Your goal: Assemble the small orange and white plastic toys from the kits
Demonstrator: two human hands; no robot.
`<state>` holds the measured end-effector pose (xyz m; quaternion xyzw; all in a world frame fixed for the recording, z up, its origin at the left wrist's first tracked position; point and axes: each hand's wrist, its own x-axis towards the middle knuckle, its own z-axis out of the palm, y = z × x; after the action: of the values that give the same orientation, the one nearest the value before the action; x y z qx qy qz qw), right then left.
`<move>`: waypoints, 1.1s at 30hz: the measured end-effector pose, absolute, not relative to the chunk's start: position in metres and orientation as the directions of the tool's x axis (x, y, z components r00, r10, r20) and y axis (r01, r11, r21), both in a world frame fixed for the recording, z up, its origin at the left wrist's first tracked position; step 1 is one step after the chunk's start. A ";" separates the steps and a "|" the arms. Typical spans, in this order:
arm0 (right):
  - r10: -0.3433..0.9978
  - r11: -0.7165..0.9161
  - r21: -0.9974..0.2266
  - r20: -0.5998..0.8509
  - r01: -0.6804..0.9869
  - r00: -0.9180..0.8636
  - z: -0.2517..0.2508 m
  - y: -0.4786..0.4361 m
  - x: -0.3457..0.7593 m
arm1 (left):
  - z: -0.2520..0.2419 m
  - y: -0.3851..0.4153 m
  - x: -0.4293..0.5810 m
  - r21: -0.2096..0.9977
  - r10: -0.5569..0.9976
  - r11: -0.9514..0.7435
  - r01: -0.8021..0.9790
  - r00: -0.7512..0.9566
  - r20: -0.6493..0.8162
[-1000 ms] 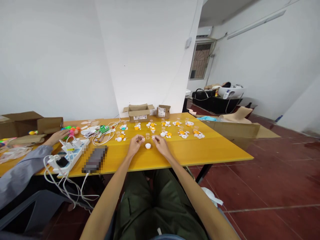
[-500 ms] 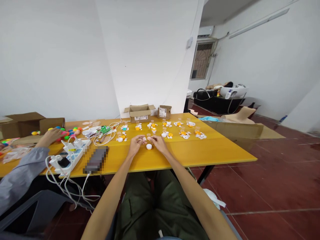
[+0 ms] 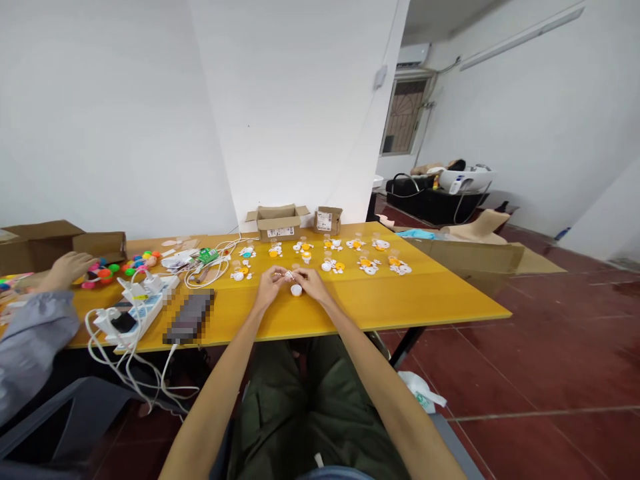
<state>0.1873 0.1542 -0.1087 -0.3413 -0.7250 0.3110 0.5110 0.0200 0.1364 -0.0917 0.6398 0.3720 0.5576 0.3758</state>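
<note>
- The left hand (image 3: 269,287) and the right hand (image 3: 312,285) are close together over the tabletop (image 3: 390,303).
- The fingers of both hands pinch tight on small white bits (image 3: 289,275) between them, too tiny to see well.
- A little white cup (image 3: 297,290) sits on the tabletop just below those bits, near the right hand.
- Little piles of white and orange parts (image 3: 333,267) lie farther back.
- Off to the left, another person's hand (image 3: 70,268) is near bright, colorful balls (image 3: 103,273).
</note>
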 end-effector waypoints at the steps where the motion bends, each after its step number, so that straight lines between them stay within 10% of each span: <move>1: 0.811 0.575 -0.800 0.530 0.169 -0.250 -0.109 0.154 0.188 | -0.092 0.137 0.020 0.891 0.890 -0.451 0.052 0.100 0.445; 33: 0.807 0.575 -0.813 0.546 0.087 -0.227 -0.106 0.146 0.189 | -0.089 0.134 0.022 0.877 0.883 -0.465 0.120 0.145 0.447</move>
<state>0.1891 0.1462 -0.1057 -0.3158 -0.7075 0.3357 0.5357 0.0215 0.1345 -0.0888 0.6677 0.3755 0.5352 0.3560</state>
